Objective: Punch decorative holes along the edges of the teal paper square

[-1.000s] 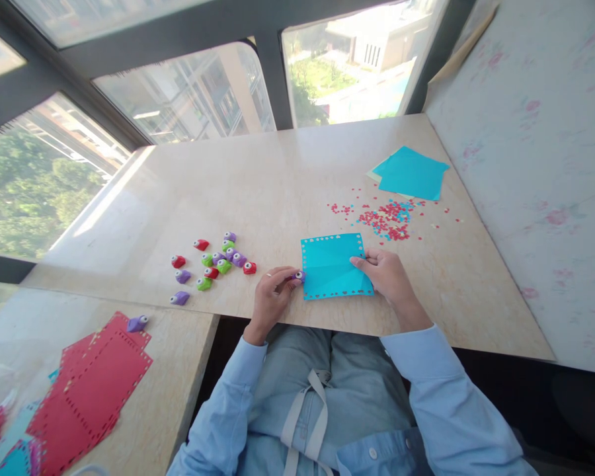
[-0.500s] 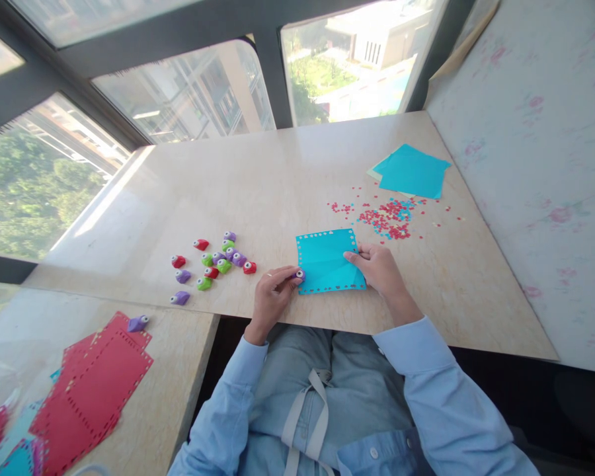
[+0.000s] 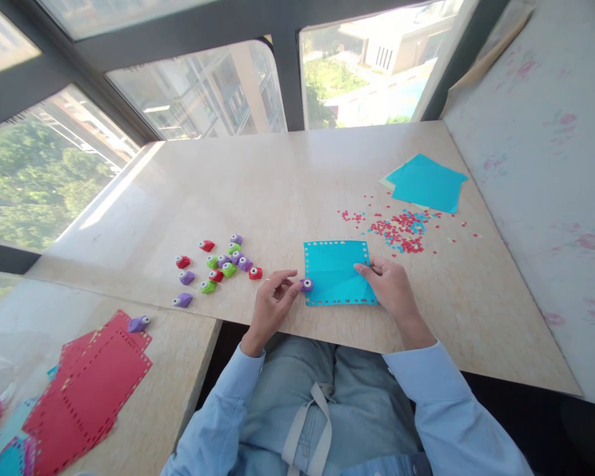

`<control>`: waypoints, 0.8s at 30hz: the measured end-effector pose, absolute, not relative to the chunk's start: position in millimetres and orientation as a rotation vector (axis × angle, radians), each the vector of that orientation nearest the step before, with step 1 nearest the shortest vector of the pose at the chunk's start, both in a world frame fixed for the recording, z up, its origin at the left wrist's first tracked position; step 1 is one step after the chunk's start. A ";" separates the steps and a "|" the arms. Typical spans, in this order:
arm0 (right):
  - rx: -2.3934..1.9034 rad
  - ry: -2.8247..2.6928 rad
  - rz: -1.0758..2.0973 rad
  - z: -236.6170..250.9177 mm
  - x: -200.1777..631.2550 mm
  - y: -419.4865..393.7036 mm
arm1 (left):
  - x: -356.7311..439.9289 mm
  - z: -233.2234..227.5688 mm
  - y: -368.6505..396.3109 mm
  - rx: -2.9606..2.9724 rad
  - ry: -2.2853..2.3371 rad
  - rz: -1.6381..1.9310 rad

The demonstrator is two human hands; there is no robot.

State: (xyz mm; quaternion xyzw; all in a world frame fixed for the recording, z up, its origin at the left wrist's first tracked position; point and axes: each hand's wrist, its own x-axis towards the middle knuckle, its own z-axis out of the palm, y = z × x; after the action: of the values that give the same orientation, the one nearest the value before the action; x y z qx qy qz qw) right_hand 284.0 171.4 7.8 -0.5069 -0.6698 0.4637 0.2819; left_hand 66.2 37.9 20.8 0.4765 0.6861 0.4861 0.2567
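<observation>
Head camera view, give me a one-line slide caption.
Left hand sets a purple punch against blue paper that the right hand steadies.

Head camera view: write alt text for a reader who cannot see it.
A person seated at a marble table holds a small purple punch in the left hand at the left edge of a blue paper sheet with punched borders, steadied by the right hand. More coloured punches lie to the left, red confetti beyond.
</observation>
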 end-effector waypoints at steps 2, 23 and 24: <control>-1.366 -1.796 1.231 8.3 283.7 170.4 | 63.1 27.6 36.5 1.202 1.887 1.308; -1.432 -1.796 1.245 12.8 284.8 166.4 | 45.5 48.4 53.4 0.890 1.573 0.707; -1.430 -1.802 1.245 12.5 285.0 166.7 | 45.4 47.9 53.4 0.893 1.574 0.701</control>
State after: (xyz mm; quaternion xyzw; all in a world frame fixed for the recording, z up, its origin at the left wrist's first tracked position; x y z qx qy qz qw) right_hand 285.0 166.7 12.5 -0.5279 -0.6651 0.4597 0.2600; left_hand 45.4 53.4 47.9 0.3796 0.6692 0.2981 0.5650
